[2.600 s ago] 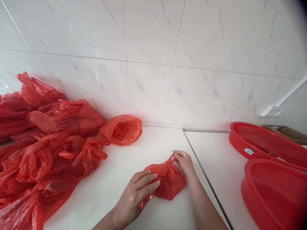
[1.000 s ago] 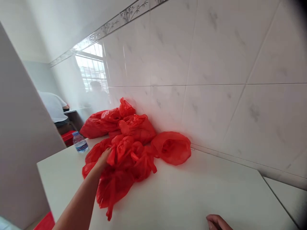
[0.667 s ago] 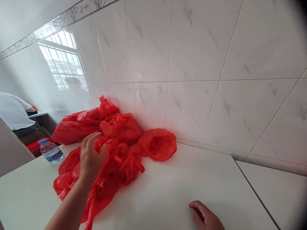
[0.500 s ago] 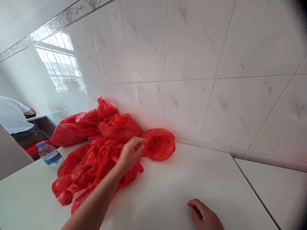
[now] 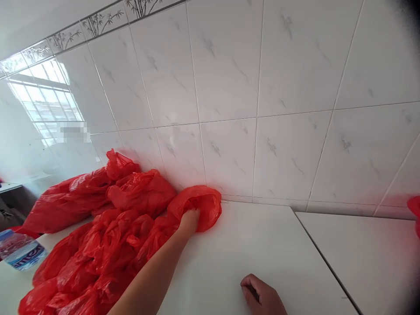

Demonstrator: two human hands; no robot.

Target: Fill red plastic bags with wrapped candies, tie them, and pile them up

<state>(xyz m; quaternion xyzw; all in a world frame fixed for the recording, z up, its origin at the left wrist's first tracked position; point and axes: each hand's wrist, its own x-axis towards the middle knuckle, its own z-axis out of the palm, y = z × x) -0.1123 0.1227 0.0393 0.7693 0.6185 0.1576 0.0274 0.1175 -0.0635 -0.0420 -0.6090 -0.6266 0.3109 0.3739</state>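
My left hand (image 5: pixel 190 221) reaches into the mouth of an open red plastic bag (image 5: pixel 212 210) that stands against the tiled wall. Its fingers are hidden inside the bag, so what they touch cannot be seen. Close to that forearm lies a heap of crumpled red plastic bags (image 5: pixel 111 245). My right hand (image 5: pixel 262 295) rests low over the white table (image 5: pixel 226 253), thumb and forefinger curled together, with nothing visible in it.
Behind the heap, filled red bags (image 5: pixel 75 192) lean along the wall (image 5: pixel 229 87). A water bottle (image 5: pixel 22 251) stands at the left table edge. A second white table top (image 5: pixel 367 245) adjoins on the right. Something red (image 5: pixel 415 208) shows at the right edge.
My left hand has moved from beside the bag's opening into it. My right hand keeps its curled shape. The view has turned right, taking the co-worker at the left out of sight.
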